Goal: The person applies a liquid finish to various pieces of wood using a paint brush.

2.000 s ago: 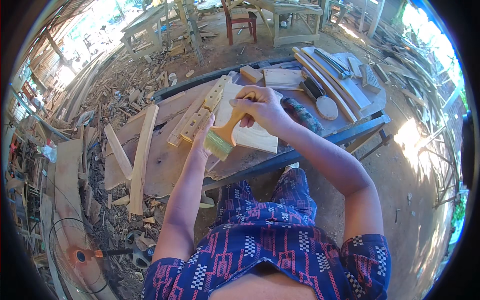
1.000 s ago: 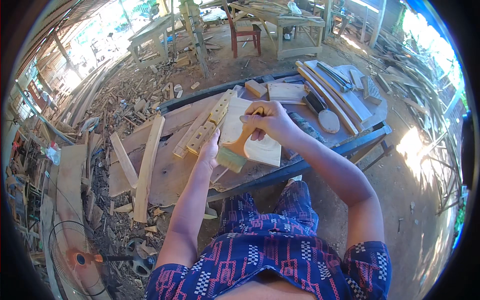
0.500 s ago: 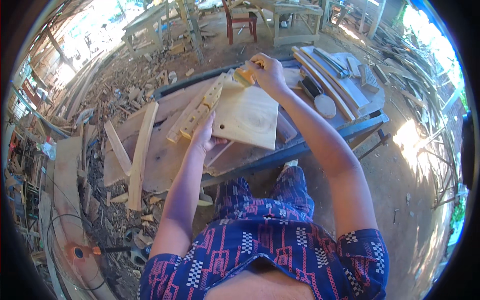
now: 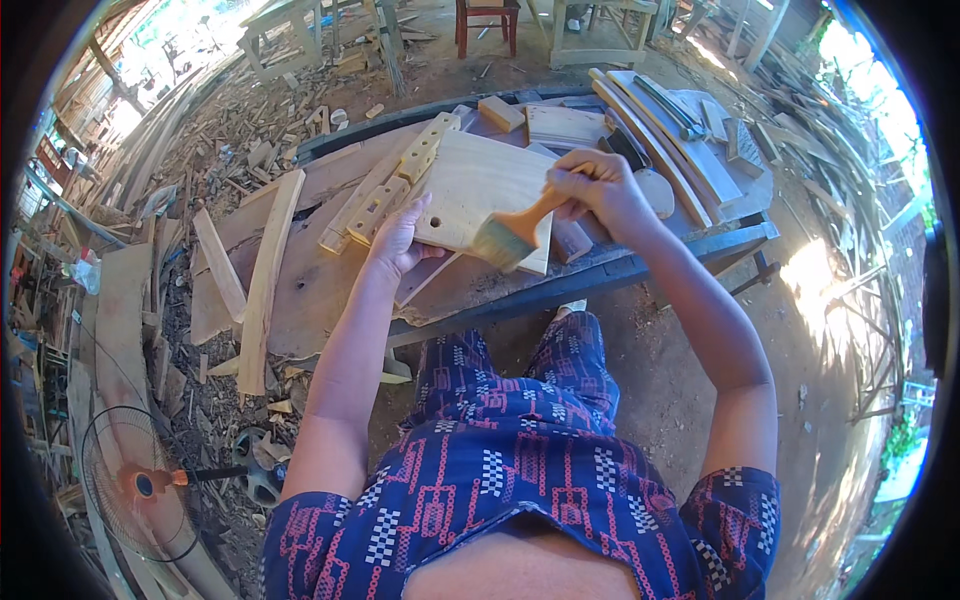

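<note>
Head view shows the right hand [image 4: 600,192] wrapped tight around the wooden handle of a paintbrush [image 4: 512,232]. Its pale bristles hang just over the near edge of a flat wooden board [image 4: 482,182]. The left hand [image 4: 398,240] rests on the board's left corner, fingers bent, holding it steady. The board lies on a dark workbench [image 4: 640,262] in front of the person.

I think the brush is light and easy to hold by its handle. Its bristles look soft and bendy. The board looks stiff, smooth and pale, with a rounded edge and a small hole. It is best held by its edges.

Beside it lies a long wood strip with holes [image 4: 395,180]. Wood scraps [image 4: 250,160] cover the ground.
</note>
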{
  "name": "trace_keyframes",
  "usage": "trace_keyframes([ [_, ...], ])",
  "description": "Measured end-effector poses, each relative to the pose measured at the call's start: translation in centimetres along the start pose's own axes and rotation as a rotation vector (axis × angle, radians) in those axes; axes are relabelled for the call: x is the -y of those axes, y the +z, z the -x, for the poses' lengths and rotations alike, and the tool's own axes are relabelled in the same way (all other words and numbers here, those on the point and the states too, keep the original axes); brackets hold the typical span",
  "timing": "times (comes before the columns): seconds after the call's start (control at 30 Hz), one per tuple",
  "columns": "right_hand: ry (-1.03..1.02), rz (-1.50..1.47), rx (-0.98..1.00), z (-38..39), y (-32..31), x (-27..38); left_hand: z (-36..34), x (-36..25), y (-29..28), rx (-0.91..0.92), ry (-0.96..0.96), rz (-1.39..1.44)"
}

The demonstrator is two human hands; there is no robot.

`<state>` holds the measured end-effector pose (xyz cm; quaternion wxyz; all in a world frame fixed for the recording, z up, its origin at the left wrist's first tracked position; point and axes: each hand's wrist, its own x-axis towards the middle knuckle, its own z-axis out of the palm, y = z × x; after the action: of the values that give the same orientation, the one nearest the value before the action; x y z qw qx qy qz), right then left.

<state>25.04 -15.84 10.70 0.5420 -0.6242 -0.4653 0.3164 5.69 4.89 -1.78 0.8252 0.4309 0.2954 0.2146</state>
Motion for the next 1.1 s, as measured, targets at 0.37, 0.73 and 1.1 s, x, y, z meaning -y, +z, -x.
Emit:
trace_keyframes([
  [0.37, -0.161, 0.078, -0.585, -5.6, -5.5, -4.6, 0.5, -0.3, 0.7, 0.054, -0.014, -0.033],
  [0.73, -0.048, -0.392, -0.542, 5.5, -3.0, -2.8, 1.3, -0.3, 1.8, 0.123, 0.135, -0.086],
  [1.1, 0.003, -0.572, -0.908, 13.7, -8.2, -7.6, 3.2, -10.0, 6.1, 0.128, 0.635, -0.539],
])
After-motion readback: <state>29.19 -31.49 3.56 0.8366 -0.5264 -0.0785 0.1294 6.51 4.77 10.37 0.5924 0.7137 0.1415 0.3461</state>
